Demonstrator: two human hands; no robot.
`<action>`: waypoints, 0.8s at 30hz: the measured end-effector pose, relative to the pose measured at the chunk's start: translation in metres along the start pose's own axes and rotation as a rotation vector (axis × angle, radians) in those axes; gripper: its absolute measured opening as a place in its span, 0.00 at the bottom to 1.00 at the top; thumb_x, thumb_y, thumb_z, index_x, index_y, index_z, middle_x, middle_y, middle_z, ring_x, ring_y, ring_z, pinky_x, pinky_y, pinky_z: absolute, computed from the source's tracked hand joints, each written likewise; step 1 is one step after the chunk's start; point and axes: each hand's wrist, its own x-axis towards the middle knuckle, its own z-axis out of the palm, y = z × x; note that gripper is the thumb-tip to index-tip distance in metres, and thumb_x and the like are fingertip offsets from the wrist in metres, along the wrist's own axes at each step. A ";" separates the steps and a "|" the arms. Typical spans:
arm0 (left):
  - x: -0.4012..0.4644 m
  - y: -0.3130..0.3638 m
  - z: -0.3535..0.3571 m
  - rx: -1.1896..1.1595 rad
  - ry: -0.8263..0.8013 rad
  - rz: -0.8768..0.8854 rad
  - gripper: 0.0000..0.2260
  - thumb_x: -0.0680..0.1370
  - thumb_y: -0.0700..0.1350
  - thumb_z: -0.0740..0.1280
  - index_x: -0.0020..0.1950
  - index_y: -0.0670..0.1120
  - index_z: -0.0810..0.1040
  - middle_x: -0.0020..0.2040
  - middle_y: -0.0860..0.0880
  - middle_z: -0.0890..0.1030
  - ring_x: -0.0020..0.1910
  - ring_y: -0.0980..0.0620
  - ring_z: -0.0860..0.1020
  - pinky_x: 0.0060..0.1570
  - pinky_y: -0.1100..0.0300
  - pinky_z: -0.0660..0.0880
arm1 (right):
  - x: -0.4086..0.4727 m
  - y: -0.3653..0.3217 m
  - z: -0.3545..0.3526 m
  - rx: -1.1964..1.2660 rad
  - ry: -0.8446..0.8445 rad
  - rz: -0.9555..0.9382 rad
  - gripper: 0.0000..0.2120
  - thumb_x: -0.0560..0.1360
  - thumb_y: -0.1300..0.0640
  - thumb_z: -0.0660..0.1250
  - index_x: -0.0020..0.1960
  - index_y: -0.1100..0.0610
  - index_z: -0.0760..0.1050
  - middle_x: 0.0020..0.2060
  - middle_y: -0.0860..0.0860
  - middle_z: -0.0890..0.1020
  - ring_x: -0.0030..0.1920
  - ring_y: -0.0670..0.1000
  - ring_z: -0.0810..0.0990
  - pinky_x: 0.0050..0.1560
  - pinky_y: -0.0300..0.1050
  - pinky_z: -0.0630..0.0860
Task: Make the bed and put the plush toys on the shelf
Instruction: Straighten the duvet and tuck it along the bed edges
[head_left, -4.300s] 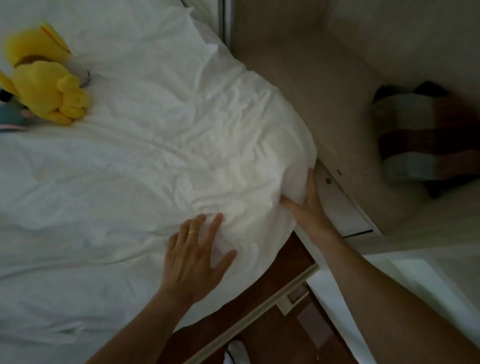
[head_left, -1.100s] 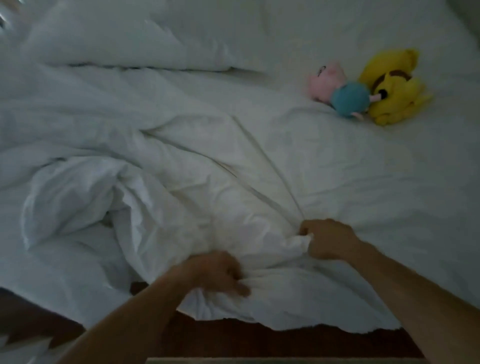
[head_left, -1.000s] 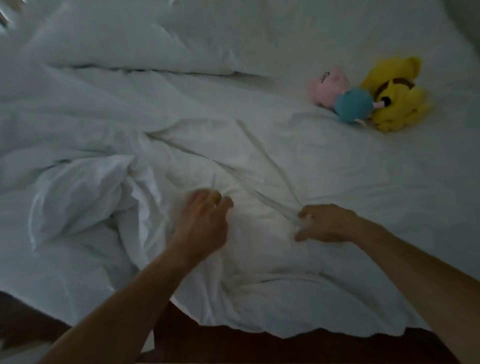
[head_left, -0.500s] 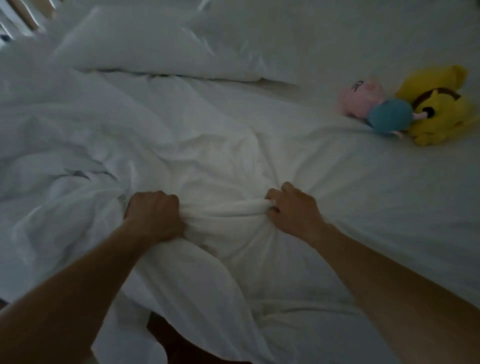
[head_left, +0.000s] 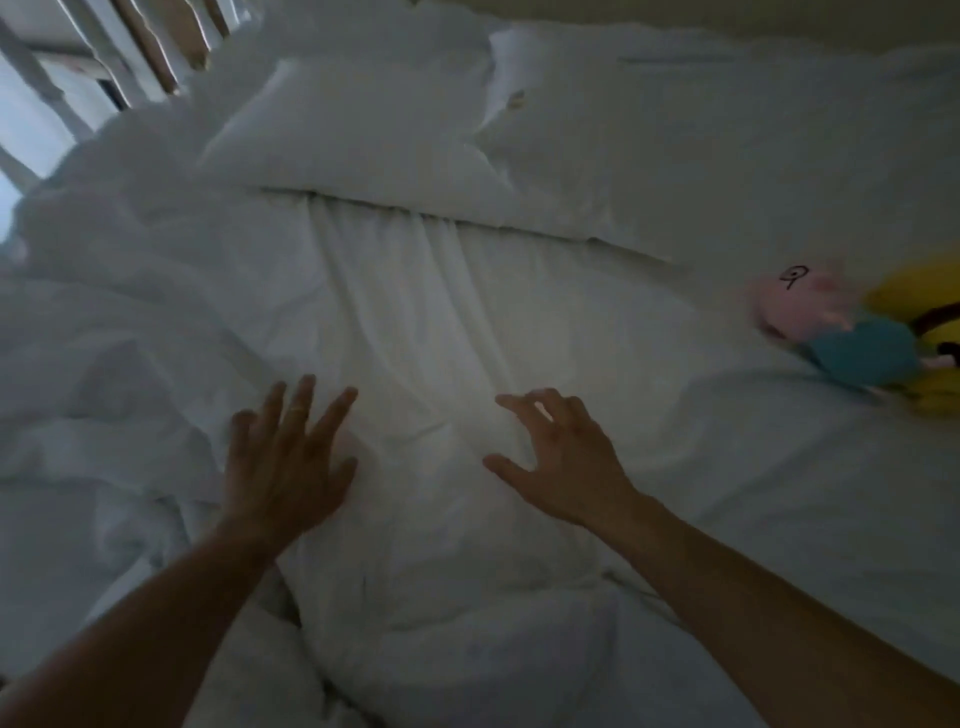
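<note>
A white duvet (head_left: 426, 322) lies spread over the bed, smoother in the middle and bunched up at the left. My left hand (head_left: 285, 457) lies flat on it with fingers spread. My right hand (head_left: 561, 457) hovers or rests on the duvet beside it, fingers apart and slightly bent, holding nothing. Two white pillows (head_left: 363, 130) lie at the head of the bed. At the right edge sit a pink and blue plush toy (head_left: 831, 332) and a yellow plush toy (head_left: 930, 312), partly cut off by the frame.
A crumpled heap of duvet (head_left: 104, 364) fills the left side. Wooden and white bars or curtains (head_left: 104, 62) show at the top left beyond the bed. A pale wall (head_left: 779, 21) runs behind the pillows.
Both hands have let go of the bunched duvet and opened flat. The duvet now lies spread up to the pillows. The view has moved closer toward the head of the bed.
</note>
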 end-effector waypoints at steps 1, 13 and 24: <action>0.007 -0.006 0.009 0.006 -0.129 -0.073 0.36 0.74 0.70 0.58 0.81 0.59 0.61 0.78 0.40 0.67 0.75 0.34 0.66 0.69 0.36 0.59 | 0.015 -0.009 0.009 0.019 -0.026 -0.042 0.37 0.74 0.29 0.60 0.78 0.38 0.52 0.77 0.49 0.60 0.73 0.55 0.61 0.71 0.55 0.66; 0.039 -0.093 0.015 -0.068 -0.041 -0.211 0.20 0.79 0.50 0.59 0.68 0.45 0.77 0.56 0.35 0.81 0.56 0.35 0.79 0.57 0.43 0.74 | 0.100 -0.118 0.068 -0.015 -0.239 0.012 0.34 0.75 0.36 0.63 0.74 0.53 0.64 0.77 0.59 0.59 0.75 0.62 0.59 0.72 0.55 0.63; 0.064 -0.270 0.037 -0.213 0.094 -0.728 0.30 0.79 0.67 0.52 0.81 0.62 0.57 0.84 0.43 0.51 0.83 0.39 0.48 0.75 0.26 0.44 | 0.203 -0.247 0.116 0.035 -0.407 -0.205 0.37 0.74 0.26 0.55 0.79 0.34 0.47 0.81 0.50 0.54 0.77 0.65 0.55 0.75 0.62 0.57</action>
